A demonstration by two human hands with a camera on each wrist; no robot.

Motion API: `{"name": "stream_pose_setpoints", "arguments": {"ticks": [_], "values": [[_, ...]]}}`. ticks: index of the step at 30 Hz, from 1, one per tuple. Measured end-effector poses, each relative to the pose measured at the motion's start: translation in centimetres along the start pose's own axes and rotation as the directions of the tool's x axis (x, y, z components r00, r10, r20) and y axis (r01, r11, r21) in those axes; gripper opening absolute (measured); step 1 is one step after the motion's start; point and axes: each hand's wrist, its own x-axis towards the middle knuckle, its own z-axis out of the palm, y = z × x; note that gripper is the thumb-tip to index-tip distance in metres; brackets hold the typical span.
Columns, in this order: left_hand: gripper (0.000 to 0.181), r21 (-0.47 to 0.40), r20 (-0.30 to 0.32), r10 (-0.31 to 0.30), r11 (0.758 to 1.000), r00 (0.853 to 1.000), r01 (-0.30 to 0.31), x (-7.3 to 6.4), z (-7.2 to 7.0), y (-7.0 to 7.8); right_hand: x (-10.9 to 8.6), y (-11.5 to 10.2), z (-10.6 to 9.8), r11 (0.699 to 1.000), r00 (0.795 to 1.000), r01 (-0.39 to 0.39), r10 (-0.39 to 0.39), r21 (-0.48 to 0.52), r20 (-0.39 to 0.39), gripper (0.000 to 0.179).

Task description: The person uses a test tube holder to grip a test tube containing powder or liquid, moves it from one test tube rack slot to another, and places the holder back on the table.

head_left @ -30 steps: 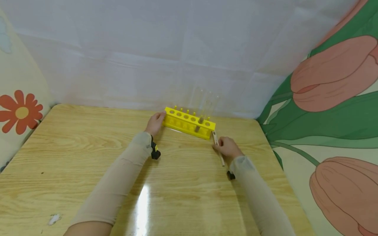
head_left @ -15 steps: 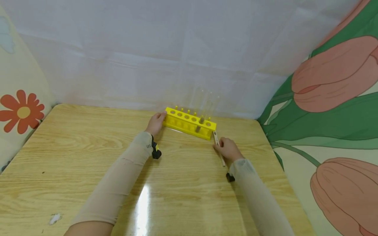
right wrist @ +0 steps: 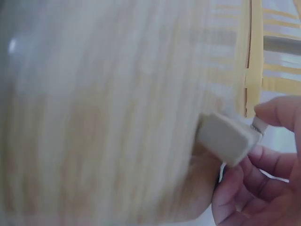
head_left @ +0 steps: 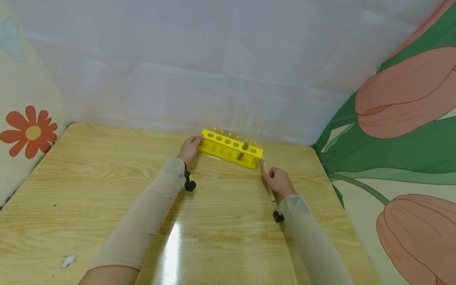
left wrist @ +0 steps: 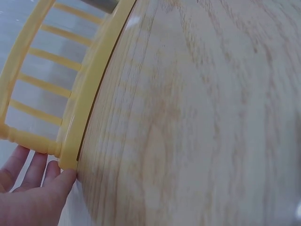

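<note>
A yellow test-tube rack (head_left: pixel 230 149) stands at the far middle of the wooden table (head_left: pixel 107 186), with clear glass tubes (head_left: pixel 249 124) upright in its right half. My left hand (head_left: pixel 190 147) holds the rack's left end. In the left wrist view its fingers (left wrist: pixel 33 188) lie against the end of the rack (left wrist: pixel 70 94). My right hand (head_left: pixel 279 182) grips a pale wooden stick (head_left: pixel 268 181) that lies on the table just right of the rack. The right wrist view is blurred. It shows the right hand's fingers (right wrist: pixel 263 188) round the pale wooden piece (right wrist: pixel 228 139), close to the rack (right wrist: pixel 256 61).
A white cloth wall (head_left: pixel 213 71) rises just behind the rack. Flower-print panels stand at the left (head_left: pixel 32 134) and right (head_left: pixel 399 118) table edges. A small white chip (head_left: pixel 67 261) marks the near left of the tabletop.
The right hand has shifted slightly on the stick beside the rack. The left hand stays at the rack's left end.
</note>
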Motion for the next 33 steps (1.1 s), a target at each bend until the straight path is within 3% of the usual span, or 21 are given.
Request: {"name": "stream_pose_setpoints", "arguments": {"ticks": [5, 14, 25, 33], "values": [[0.061, -0.010, -0.006, 0.005, 1.000, 1.000, -0.005, -0.1, 0.0, 0.1, -0.2, 0.2, 0.0, 0.999, 0.998, -0.026, 0.029, 0.047, -0.063, 0.027], [0.062, -0.028, -0.007, 0.003, 1.000, 1.000, -0.003, -0.2, 0.1, 0.2, -0.7, 0.2, -0.5, 0.993, 0.976, 0.012, 0.014, 0.114, -0.219, 0.027], [0.061, -0.050, -0.003, 0.011, 0.999, 1.000, -0.012, 0.2, 0.2, -0.3, -0.9, -1.0, -1.3, 0.966, 0.908, 0.082, 0.030, 0.246, -0.419, 0.024], [0.062, -0.036, 0.004, 0.010, 0.999, 1.000, -0.009, 0.1, 0.1, -0.1, -1.0, -1.8, -2.1, 0.977, 0.861, 0.094, 0.018, 0.192, -0.509, 0.028]]}}
